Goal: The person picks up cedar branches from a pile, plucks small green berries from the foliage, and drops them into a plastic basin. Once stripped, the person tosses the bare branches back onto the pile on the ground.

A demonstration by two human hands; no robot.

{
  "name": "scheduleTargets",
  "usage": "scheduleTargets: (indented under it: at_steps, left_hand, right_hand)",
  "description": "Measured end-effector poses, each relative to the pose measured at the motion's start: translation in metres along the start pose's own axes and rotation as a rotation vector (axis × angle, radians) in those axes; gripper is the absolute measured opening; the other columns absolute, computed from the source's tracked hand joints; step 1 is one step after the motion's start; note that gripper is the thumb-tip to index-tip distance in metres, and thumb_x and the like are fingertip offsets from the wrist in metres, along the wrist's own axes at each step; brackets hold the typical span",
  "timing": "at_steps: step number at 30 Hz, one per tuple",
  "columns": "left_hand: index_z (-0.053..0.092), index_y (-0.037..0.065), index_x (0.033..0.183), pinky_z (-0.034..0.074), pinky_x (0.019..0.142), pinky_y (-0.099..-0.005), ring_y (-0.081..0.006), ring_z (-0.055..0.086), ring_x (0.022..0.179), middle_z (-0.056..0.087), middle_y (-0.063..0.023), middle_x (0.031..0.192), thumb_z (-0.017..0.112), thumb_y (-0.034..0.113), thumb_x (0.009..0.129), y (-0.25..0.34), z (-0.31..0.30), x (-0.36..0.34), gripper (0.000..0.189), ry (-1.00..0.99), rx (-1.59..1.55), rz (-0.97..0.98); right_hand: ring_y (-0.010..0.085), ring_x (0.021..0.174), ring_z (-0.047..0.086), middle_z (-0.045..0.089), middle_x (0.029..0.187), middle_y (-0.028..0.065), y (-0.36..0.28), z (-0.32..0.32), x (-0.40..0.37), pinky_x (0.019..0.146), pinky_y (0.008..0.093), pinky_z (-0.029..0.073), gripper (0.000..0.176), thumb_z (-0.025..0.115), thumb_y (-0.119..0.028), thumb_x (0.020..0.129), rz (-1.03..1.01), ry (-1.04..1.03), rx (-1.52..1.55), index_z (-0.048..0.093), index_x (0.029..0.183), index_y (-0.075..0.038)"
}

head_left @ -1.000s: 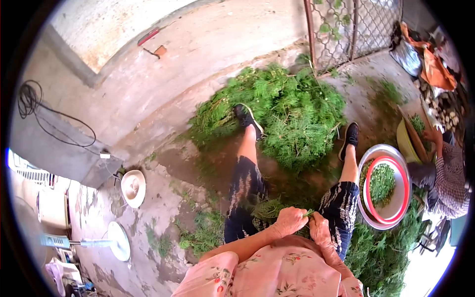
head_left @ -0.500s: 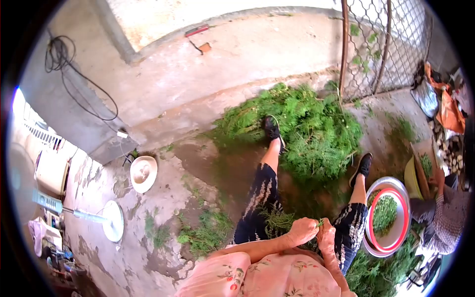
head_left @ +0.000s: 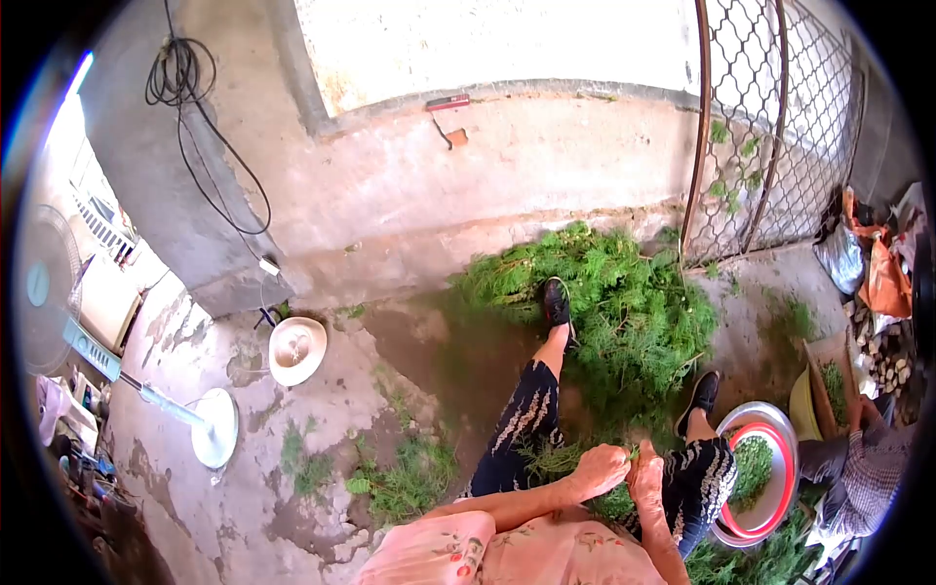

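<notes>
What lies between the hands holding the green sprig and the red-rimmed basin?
Only the person's own right leg, which lies between the left hand and right hand pinching the green sprig and the red-rimmed basin. Nothing else visible.

Our left hand (head_left: 600, 469), curled into a fist, meets our right hand (head_left: 645, 478), fingers pinched together; the bare left forearm (head_left: 507, 503) reaches across, the right forearm (head_left: 667, 538) rises from below.
</notes>
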State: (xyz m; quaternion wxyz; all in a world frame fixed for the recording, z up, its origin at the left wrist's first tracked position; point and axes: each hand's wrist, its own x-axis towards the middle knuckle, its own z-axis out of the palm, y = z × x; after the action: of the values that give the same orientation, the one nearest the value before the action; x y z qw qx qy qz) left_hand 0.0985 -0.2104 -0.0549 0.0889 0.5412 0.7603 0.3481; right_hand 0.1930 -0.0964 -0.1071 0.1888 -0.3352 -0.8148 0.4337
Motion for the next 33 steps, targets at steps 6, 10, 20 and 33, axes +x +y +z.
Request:
scheduleTargets:
  at_steps: [6,10,20,33]
  left_hand:
    - [0.051,0.004,0.073,0.047,0.055,-0.0384,-0.0305,0.058,0.064,0.056,-0.0143,0.066,0.053,0.019,0.081,0.006,-0.020,0.009,0.017,0.022,0.000,0.027]
    - [0.051,0.006,0.074,0.046,0.061,-0.0347,-0.0254,0.057,0.072,0.054,-0.0119,0.074,0.051,0.017,0.083,-0.023,0.025,0.023,0.014,0.002,-0.192,0.021]
    - [0.058,0.003,0.075,0.041,0.050,-0.0338,-0.0166,0.053,0.052,0.055,-0.0071,0.057,0.058,0.017,0.081,0.074,-0.089,0.050,0.016,0.052,-0.350,0.006]
    - [0.054,0.006,0.080,0.023,0.041,-0.0229,-0.0068,0.025,0.038,0.031,0.0073,0.045,0.051,0.020,0.085,0.012,-0.134,0.198,0.015,0.167,-1.674,-0.438]
  right_hand:
    - [0.0149,0.041,0.041,0.045,0.049,0.0047,-0.053,-0.017,0.012,0.037,0.0306,0.032,0.004,0.051,-0.005,0.081,0.389,-0.099,0.751,0.051,0.083,-0.002]
    - [0.0136,0.041,0.044,0.046,0.050,0.0045,-0.047,-0.021,0.022,0.037,0.0304,0.033,0.010,0.052,-0.004,0.079,0.035,-0.060,0.228,0.052,0.088,0.000]
    - [0.0330,0.056,0.055,0.055,0.064,0.0184,0.024,-0.095,0.096,0.053,0.0406,0.044,0.011,0.046,-0.008,0.081,-0.229,0.451,-0.195,0.051,0.074,-0.002]
    - [0.0210,0.058,0.055,0.054,0.079,0.0063,-0.069,-0.150,0.150,0.045,0.0313,0.042,0.011,0.049,-0.015,0.089,0.238,0.160,1.287,0.052,0.092,-0.005]
